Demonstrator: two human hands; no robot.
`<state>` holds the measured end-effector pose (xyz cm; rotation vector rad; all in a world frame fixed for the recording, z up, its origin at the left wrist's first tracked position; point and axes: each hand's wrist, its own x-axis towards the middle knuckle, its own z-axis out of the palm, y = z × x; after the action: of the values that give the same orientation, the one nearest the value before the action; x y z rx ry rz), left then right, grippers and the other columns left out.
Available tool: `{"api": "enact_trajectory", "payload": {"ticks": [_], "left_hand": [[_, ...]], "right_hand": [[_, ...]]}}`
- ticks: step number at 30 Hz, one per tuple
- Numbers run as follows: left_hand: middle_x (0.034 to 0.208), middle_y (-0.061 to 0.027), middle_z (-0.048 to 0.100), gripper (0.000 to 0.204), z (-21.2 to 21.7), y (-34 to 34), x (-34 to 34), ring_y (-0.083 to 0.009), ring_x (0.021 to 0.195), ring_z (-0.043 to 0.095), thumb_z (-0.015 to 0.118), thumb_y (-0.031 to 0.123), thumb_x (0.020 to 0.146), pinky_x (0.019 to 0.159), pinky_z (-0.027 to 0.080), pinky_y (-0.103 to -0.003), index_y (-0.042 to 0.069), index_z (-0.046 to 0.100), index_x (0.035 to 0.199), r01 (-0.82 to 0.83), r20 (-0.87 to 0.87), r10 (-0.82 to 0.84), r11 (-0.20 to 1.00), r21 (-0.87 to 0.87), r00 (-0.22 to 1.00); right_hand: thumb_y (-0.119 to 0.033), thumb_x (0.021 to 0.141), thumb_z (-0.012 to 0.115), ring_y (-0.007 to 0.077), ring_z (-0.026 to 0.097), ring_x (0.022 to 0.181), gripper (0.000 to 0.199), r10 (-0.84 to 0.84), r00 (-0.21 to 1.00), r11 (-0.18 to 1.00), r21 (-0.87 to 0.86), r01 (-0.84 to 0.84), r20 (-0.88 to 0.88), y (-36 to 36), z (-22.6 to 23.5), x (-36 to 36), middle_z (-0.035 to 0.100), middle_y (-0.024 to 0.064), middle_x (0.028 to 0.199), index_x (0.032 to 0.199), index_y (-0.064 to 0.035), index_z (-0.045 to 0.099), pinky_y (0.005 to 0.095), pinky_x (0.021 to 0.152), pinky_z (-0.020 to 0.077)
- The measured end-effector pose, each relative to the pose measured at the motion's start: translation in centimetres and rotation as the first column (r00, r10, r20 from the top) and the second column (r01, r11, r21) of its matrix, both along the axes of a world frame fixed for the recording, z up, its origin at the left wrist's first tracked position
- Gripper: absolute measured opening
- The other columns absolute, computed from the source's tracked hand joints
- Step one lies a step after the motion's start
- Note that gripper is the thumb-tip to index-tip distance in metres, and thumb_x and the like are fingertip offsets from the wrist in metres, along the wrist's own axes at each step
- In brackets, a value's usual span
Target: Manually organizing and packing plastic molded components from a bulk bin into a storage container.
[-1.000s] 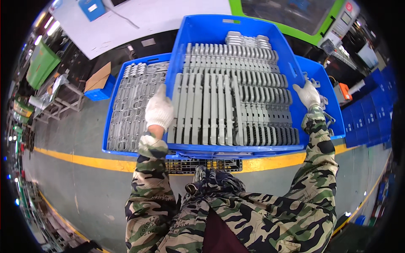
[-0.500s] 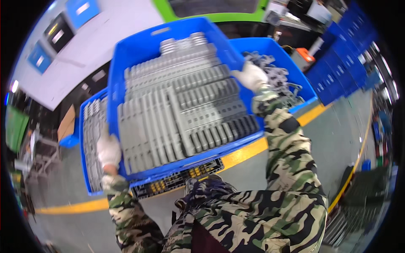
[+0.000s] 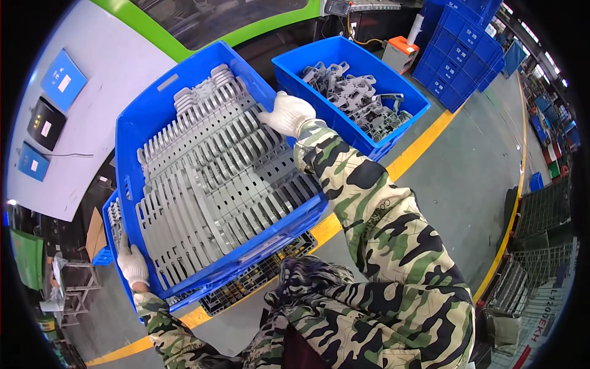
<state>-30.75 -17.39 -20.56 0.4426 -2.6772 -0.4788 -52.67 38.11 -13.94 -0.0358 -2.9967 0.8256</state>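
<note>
A large blue plastic crate (image 3: 138,132) holds tight rows of grey, ribbed moulded parts (image 3: 215,166). It sits tilted in the view, over another blue crate (image 3: 110,209) whose grey parts show at its left edge. My right hand (image 3: 289,115), in a white knit glove, grips the crate's right rim, fingers over the edge. My left hand (image 3: 133,265), gloved likewise, is on the crate's left side near the front corner, its fingers along the outer wall and partly hidden.
To the right stands another blue crate (image 3: 402,126) of jumbled grey parts. A black pallet (image 3: 252,277) lies low in front. Stacked blue crates (image 3: 461,55), an orange-topped box (image 3: 401,52) and a green-framed machine (image 3: 175,46) are behind. A yellow line (image 3: 424,144) crosses the floor.
In the view, the filled crate and both hands have shifted left, and the crate has turned. The crate of loose parts now shows more fully. My hands stay on the crate.
</note>
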Motion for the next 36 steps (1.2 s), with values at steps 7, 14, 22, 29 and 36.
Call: {"api": "enact_trajectory", "payload": {"ticks": [7, 14, 22, 29, 36], "left_hand": [[0.137, -0.0305, 0.073, 0.05, -0.4, -1.0, 0.8, -0.0441, 0.128, 0.071, 0.056, 0.009, 0.102, 0.111, 0.054, -0.046, -0.001, 0.065, 0.15, 0.007, -0.048, -0.005, 0.999, 0.037, 0.999], [0.107, -0.0321, 0.075, 0.048, -0.2, 0.7, -0.3, -0.0528, 0.1, 0.072, 0.056, 0.021, 0.101, 0.094, 0.055, -0.062, 0.016, 0.068, 0.148, -0.066, -0.02, 0.065, 0.994, -0.082, 0.998], [0.121, -0.0312, 0.075, 0.049, 1.1, 0.3, -0.3, -0.0493, 0.114, 0.073, 0.057, 0.016, 0.101, 0.102, 0.057, -0.056, 0.006, 0.066, 0.148, -0.116, 0.027, 0.117, 0.992, -0.043, 0.993], [0.125, -0.0306, 0.075, 0.051, 1.1, 0.6, -0.6, -0.0482, 0.116, 0.073, 0.056, 0.016, 0.1, 0.103, 0.057, -0.055, 0.007, 0.065, 0.15, -0.115, 0.041, 0.117, 0.993, -0.039, 0.992], [0.128, -0.0294, 0.075, 0.051, 1.2, 0.8, -0.8, -0.0468, 0.117, 0.073, 0.056, 0.015, 0.101, 0.104, 0.057, -0.054, 0.007, 0.066, 0.15, -0.099, 0.058, 0.098, 0.995, 0.018, 0.994]], "right_hand": [[-0.044, 0.095, 0.072, 0.0477, 0.074, 0.119, 0.072, 0.231, 0.973, 0.951, 0.211, -0.228, 0.012, 1.8, -2.6, 1.7, 0.073, 0.0344, 0.127, 0.141, 0.0071, 0.05, 0.0529, 0.105, 0.0576], [-0.029, 0.098, 0.068, 0.0497, 0.072, 0.118, 0.07, 0.188, 0.982, 0.955, 0.237, -0.177, -0.022, 2.4, -1.3, 3.4, 0.075, 0.0355, 0.119, 0.153, 0.0054, 0.042, 0.0578, 0.104, 0.0561], [-0.03, 0.101, 0.066, 0.0495, 0.072, 0.121, 0.074, 0.177, 0.984, 0.943, 0.286, -0.171, 0.005, 0.6, -1.7, 2.3, 0.073, 0.0354, 0.128, 0.161, 0.0044, 0.039, 0.0553, 0.107, 0.056], [-0.028, 0.101, 0.061, 0.049, 0.071, 0.123, 0.075, 0.143, 0.99, 0.942, 0.303, -0.142, 0.018, 1.2, -2.0, 1.7, 0.072, 0.036, 0.13, 0.164, 0.0039, 0.038, 0.0551, 0.11, 0.0547], [-0.03, 0.099, 0.061, 0.0473, 0.066, 0.132, 0.073, 0.102, 0.994, 0.952, 0.287, -0.109, 0.04, 1.7, -2.6, 0.9, 0.069, 0.0314, 0.141, 0.166, -0.0055, 0.043, 0.054, 0.114, 0.0511]]}}
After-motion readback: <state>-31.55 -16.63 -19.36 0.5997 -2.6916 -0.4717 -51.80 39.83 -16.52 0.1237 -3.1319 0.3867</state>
